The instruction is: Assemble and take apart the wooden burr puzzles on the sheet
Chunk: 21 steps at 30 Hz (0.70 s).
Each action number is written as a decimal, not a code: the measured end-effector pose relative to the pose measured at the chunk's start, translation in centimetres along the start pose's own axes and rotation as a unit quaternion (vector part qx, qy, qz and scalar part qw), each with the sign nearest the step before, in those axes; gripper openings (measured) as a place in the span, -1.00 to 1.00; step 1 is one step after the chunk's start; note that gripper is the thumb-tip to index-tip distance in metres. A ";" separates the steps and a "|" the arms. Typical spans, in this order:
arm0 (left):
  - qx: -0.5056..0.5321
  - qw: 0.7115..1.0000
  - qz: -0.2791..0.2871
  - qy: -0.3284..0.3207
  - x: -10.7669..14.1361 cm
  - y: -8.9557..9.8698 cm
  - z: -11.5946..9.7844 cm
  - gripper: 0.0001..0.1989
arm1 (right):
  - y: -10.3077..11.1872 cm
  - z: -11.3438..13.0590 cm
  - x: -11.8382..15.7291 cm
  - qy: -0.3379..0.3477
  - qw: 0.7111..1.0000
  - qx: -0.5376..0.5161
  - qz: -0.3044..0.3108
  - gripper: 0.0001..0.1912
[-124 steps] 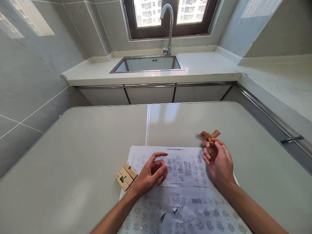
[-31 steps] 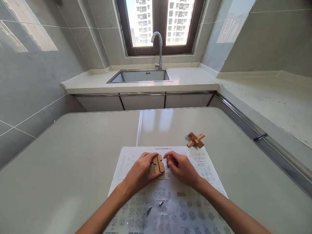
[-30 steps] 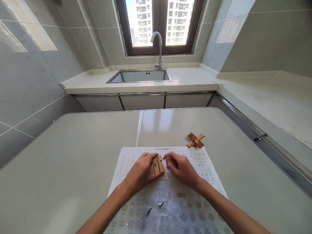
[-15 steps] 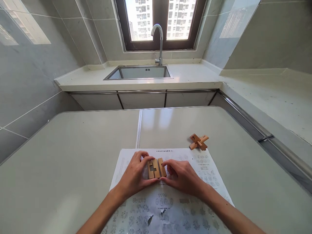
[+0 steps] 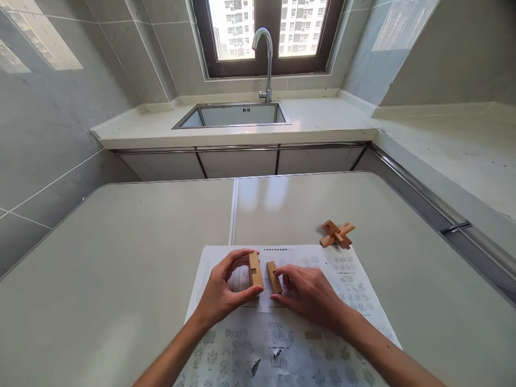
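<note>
My left hand grips a notched wooden block by its two ends, thumb at the near end and fingers at the far end. The block is raised and tilted over the printed sheet. Just right of it, my right hand pinches a second, slimmer wooden piece with thumb and index finger. A gap separates the two pieces. Some other wooden pieces lie crossed at the sheet's upper right edge, apart from both hands.
A pale table with a seam carries the sheet, which has small tears near its lower middle. Beyond stand a counter, a sink and a faucet under a window. A metal rail runs along the right.
The wooden pieces that were side by side are now apart. My left hand has turned its part up on edge, and the piece at my right hand sits separately to the right.
</note>
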<state>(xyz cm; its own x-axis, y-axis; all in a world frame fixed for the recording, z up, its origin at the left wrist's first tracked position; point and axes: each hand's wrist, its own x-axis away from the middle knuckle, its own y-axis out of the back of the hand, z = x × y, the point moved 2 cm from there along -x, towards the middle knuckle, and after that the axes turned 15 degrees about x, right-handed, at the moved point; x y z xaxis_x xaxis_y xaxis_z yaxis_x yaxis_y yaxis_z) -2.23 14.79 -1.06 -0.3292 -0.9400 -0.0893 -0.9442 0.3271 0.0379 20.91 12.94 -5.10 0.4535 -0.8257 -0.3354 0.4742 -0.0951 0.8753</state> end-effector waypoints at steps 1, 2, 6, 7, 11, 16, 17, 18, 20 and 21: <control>0.003 1.000 -0.001 -0.001 0.1 -0.1 0.2 -0.40 | 0.0 0.0 0.0 -0.003 1.000 0.004 0.000 -0.77; 0.000 1.000 -0.002 -0.003 0.1 -0.1 0.4 -0.41 | -0.1 0.0 0.1 -0.007 1.000 0.008 0.000 -0.77; -0.060 0.998 0.002 -0.026 0.3 -0.2 0.8 -0.45 | -0.1 -0.1 0.1 -0.017 1.000 0.026 0.003 -0.80; -0.074 0.997 0.008 -0.033 0.3 -0.2 0.8 -0.44 | 0.0 -0.2 0.1 -0.019 0.999 0.029 0.003 -0.79; -0.084 0.995 0.017 -0.046 0.5 -0.3 1.1 -0.28 | 0.2 -0.2 -0.1 -0.030 0.999 0.039 0.002 -0.74; -0.029 0.998 -0.030 -0.046 0.4 -0.5 1.1 -0.29 | 0.3 -0.2 -0.3 -0.054 0.998 0.037 -0.002 -0.75; -0.015 0.998 -0.037 -0.048 0.3 -0.5 1.1 -0.33 | 0.3 -0.2 -0.3 -0.063 0.997 0.033 -0.005 -0.75; 0.002 0.998 -0.046 -0.046 0.3 -0.6 1.1 -0.37 | 0.3 -0.3 -0.3 -0.072 0.997 0.030 -0.009 -0.73; 0.042 0.997 -0.060 -0.019 0.2 -0.6 1.2 -0.37 | 0.3 -0.4 -0.2 -0.087 0.996 0.027 -0.024 -0.69; 0.065 0.996 -0.065 0.005 0.2 -0.6 1.3 -0.36 | 0.3 -0.5 -0.2 -0.092 0.995 0.028 -0.031 -0.70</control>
<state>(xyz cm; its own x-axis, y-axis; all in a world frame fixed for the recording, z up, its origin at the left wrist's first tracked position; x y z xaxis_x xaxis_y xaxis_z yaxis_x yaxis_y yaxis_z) -1.77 14.51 -2.37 -0.2049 -0.9758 -0.0758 -0.9718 0.2120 -0.1031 21.30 13.33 -4.94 0.2771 -0.9042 -0.3251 0.4516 -0.1761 0.8747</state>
